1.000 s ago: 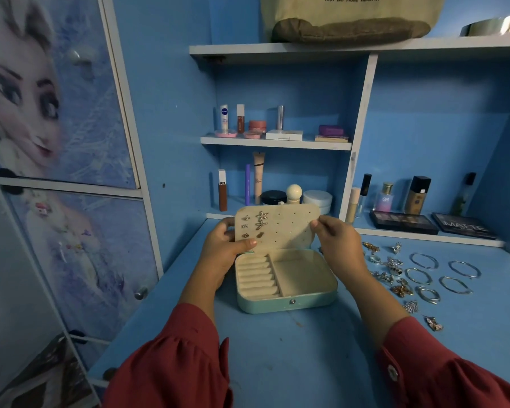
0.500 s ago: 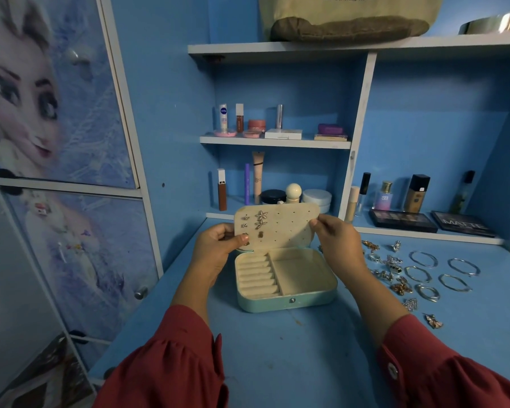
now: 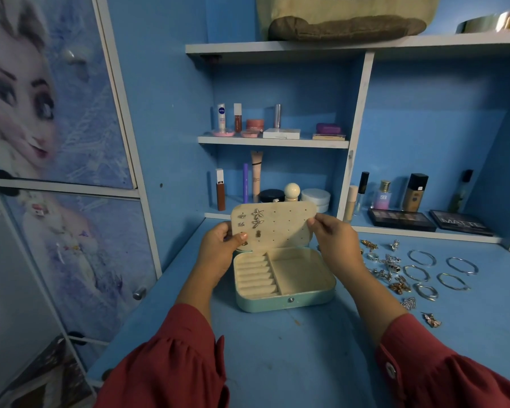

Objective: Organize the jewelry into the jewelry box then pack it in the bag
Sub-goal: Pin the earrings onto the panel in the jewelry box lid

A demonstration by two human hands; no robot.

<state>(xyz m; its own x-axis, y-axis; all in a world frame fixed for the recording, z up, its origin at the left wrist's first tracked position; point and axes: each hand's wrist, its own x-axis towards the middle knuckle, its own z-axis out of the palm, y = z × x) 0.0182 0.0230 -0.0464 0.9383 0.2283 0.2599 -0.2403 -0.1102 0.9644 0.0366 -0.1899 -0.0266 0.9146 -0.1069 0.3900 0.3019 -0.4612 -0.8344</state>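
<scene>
A mint-green jewelry box [image 3: 286, 301] sits open on the blue desk [image 3: 306, 363], with ring rolls on its left and a bare compartment on its right. Above it stands the cream earring panel [image 3: 286, 225], studded with a few earrings at its left. My left hand [image 3: 218, 251] pinches the panel's left edge and my right hand [image 3: 333, 240] pinches its right edge. Loose rings and earrings [image 3: 389, 266] and several silver bangles [image 3: 436, 272] lie on the desk to the right. A beige bag [image 3: 345, 16] rests on the top shelf.
Cosmetics fill the shelves behind the box: tubes, jars and a round-topped bottle [image 3: 292, 192]. Bottles and two dark makeup palettes [image 3: 401, 220] stand at the back right. A cabinet door with a cartoon picture [image 3: 56, 113] borders the desk on the left.
My left hand has shifted slightly down and left along the panel's edge. The panel and my right hand have barely moved.
</scene>
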